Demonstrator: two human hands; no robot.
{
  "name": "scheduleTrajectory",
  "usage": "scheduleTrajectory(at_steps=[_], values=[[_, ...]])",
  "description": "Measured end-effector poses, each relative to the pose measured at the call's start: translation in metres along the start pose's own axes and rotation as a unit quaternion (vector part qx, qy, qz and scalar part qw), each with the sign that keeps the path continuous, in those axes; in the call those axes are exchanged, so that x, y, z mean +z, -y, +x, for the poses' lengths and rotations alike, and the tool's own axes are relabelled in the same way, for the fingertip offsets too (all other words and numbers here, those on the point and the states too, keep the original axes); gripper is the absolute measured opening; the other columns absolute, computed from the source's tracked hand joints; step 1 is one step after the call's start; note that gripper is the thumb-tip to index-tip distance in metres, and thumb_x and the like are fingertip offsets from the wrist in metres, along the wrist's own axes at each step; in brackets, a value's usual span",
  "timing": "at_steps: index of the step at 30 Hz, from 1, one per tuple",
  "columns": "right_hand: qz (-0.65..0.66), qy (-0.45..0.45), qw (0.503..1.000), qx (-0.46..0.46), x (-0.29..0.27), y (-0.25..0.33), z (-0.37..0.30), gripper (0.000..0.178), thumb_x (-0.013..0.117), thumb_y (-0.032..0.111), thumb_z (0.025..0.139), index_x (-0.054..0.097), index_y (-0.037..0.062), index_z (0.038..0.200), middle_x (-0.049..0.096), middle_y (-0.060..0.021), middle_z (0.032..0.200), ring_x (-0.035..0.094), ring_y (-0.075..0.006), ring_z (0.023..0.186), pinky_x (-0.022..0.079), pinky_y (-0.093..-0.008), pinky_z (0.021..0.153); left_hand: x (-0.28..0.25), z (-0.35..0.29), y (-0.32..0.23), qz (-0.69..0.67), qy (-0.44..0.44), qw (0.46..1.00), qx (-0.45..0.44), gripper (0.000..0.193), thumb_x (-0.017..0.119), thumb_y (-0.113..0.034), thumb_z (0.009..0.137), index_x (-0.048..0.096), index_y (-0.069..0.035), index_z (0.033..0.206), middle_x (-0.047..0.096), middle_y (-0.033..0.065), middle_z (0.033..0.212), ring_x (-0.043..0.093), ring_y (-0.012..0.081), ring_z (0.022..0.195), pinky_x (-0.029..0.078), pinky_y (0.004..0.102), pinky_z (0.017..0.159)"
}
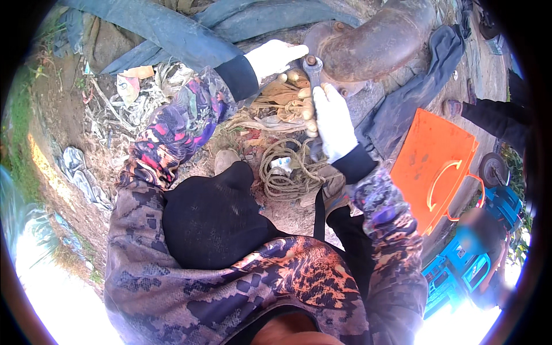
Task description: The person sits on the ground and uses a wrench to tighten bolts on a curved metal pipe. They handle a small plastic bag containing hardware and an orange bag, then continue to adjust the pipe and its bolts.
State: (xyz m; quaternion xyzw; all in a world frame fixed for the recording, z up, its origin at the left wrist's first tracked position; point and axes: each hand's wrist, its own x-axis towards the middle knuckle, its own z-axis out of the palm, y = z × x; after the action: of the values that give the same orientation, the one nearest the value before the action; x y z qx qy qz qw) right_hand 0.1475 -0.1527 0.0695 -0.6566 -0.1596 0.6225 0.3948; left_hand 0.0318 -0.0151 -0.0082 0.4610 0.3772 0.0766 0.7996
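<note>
My right hand (333,123), in a white glove, is closed around the shaft of a grey metal wrench (313,70). The wrench's head sits at a rusty bolt (311,60) on the flange of a thick, curved, brown metal pipe (382,43). On the other side of the bolt is my left hand (275,60), also white-gloved. Its index finger stretches toward the flange edge beside the wrench head, with the thumb apart below; its other fingers are partly hidden. Under both hands lie pale tan, rounded lumps (305,103) on brownish cloth.
Coiled rope (287,172) lies near my feet. Flat blue-grey hoses (167,29) cross the ground at the far left, and dark fabric (411,89) lies right of the pipe. An orange case (434,172) with a handle stands at right, near a blue vehicle (460,264). Another person's leg (494,119) shows at the right.
</note>
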Motion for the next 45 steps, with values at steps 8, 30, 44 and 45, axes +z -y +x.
scheduleTrajectory(at_steps=[8, 30, 44, 45], values=[[0.027, -0.039, 0.998, -0.049, -0.003, -0.029, -0.013, 0.021, 0.04, 0.02, 0.099, 0.051, 0.0028, 0.103, 0.053, -0.003, 0.064, 0.046, -0.0104, 0.045, 0.037, -0.0231, 0.039, 0.001, -0.002, -0.005, 0.039, 0.098, 0.975, 0.197, 0.025, 0.057, -0.03, 0.093, 0.064, -0.006, 0.098, 0.057, -0.0018, 0.07, 0.052, 0.0047, 0.056, 0.043, 0.0225, 0.046], [-0.187, 0.041, 0.933, -0.306, -0.048, 0.201, -0.053, 0.023, 0.049, 0.023, 0.095, 0.058, 0.0035, 0.103, 0.052, 0.003, 0.063, 0.035, -0.0002, 0.042, 0.025, -0.0154, 0.038, -0.032, -0.033, -0.049, 0.009, 0.048, 0.998, -0.04, 0.037, 0.048, -0.024, 0.096, 0.049, -0.002, 0.126, 0.064, 0.0053, 0.089, 0.046, 0.0022, 0.056, 0.035, 0.0142, 0.042], [-0.117, 0.059, 0.991, -0.034, -0.033, 0.01, -0.009, 0.024, 0.038, 0.018, 0.099, 0.052, 0.0013, 0.109, 0.058, -0.0024, 0.068, 0.044, -0.0063, 0.042, 0.034, -0.0193, 0.037, -0.019, 0.007, -0.008, 0.06, 0.101, 0.99, -0.076, 0.024, 0.05, -0.022, 0.092, 0.056, -0.004, 0.108, 0.054, -0.001, 0.075, 0.05, 0.0061, 0.056, 0.037, 0.0187, 0.04], [-0.113, 0.064, 0.991, -0.03, -0.033, 0.009, -0.006, 0.024, 0.038, 0.018, 0.099, 0.052, 0.0013, 0.109, 0.057, -0.0026, 0.068, 0.044, -0.0064, 0.042, 0.035, -0.0195, 0.037, -0.019, 0.009, -0.008, 0.055, 0.107, 0.991, -0.063, 0.024, 0.05, -0.022, 0.092, 0.056, -0.004, 0.108, 0.055, -0.0005, 0.076, 0.05, 0.0061, 0.056, 0.038, 0.0188, 0.04]])
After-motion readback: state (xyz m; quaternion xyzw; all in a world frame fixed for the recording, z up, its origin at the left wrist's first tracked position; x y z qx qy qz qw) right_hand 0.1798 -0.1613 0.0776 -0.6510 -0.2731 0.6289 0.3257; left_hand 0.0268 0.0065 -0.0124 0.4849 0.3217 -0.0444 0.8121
